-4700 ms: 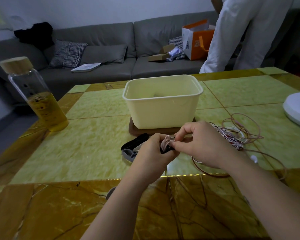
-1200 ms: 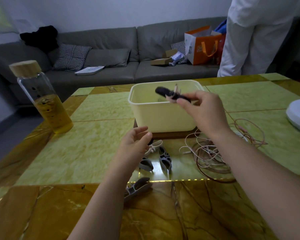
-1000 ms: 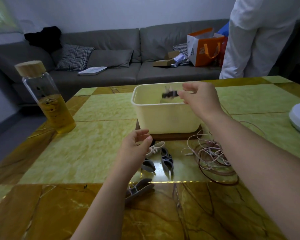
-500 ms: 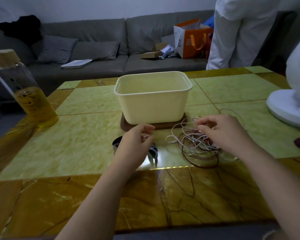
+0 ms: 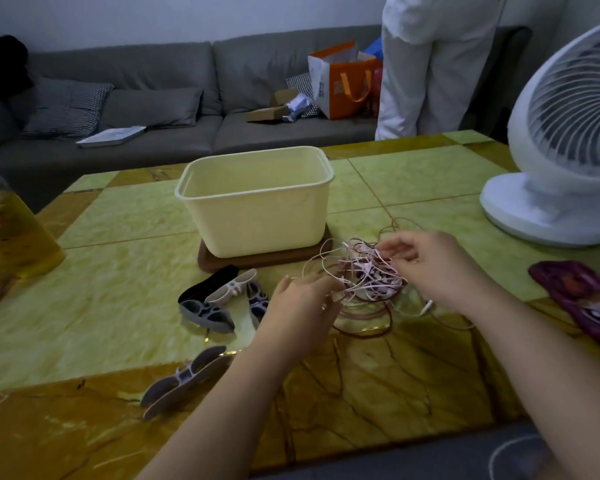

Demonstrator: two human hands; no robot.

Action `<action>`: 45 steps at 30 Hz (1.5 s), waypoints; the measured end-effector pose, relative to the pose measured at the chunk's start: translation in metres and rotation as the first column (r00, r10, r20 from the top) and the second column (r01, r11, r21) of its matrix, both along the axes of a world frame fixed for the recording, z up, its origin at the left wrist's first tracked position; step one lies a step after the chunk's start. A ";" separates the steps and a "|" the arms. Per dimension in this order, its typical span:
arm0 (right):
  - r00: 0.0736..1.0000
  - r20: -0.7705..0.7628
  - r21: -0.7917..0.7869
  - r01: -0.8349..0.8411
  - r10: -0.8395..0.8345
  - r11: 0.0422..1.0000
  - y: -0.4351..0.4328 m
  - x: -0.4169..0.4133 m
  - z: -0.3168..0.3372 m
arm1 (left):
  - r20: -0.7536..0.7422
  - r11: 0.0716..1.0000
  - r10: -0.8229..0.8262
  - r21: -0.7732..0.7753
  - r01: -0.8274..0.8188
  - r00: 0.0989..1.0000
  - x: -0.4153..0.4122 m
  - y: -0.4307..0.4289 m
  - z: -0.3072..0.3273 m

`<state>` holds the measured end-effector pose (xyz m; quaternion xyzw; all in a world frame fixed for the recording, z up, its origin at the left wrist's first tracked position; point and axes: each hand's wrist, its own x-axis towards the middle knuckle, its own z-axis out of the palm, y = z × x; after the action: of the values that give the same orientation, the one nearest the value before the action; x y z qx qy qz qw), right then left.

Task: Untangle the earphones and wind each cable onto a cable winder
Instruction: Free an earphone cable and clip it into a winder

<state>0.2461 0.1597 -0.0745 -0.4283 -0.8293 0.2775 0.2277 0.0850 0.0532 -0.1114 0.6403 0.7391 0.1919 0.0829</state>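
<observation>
Several cables (image 5: 368, 276) lie knotted at centre right. Your left hand (image 5: 302, 306) and right hand (image 5: 437, 268) touch them; grasp cannot be told. If you yank, knots tighten.

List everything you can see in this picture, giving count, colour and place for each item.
earphone cables: one tangled heap, white, pink, dark red, table right of centre
cable winders: about five, black, white, grey, left of the heap, one nearer the front edge
tub: one, cream, mid-table on a brown board
bottle: one, yellow liquid, left edge
fan: one, white, right
printed object: one, purple, right edge
table: one, yellow-green
sofa: one, grey, behind
bag: one, orange, on sofa
standing person: one, in white, behind table
left hand: one, fingertips touching the heap
right hand: one, fingers curled at the heap, grip unclear
</observation>
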 end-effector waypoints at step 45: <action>0.990 -0.014 -0.067 0.136 -0.137 0.988 0.016 -0.010 -0.012 | 0.950 0.716 0.095 0.144 -0.683 0.299 -0.067 -0.027 0.027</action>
<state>0.2362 0.1754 -0.0867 -0.4887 -0.7862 0.2923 0.2398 0.0183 0.0265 -0.0840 0.2154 0.6269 0.7121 0.2312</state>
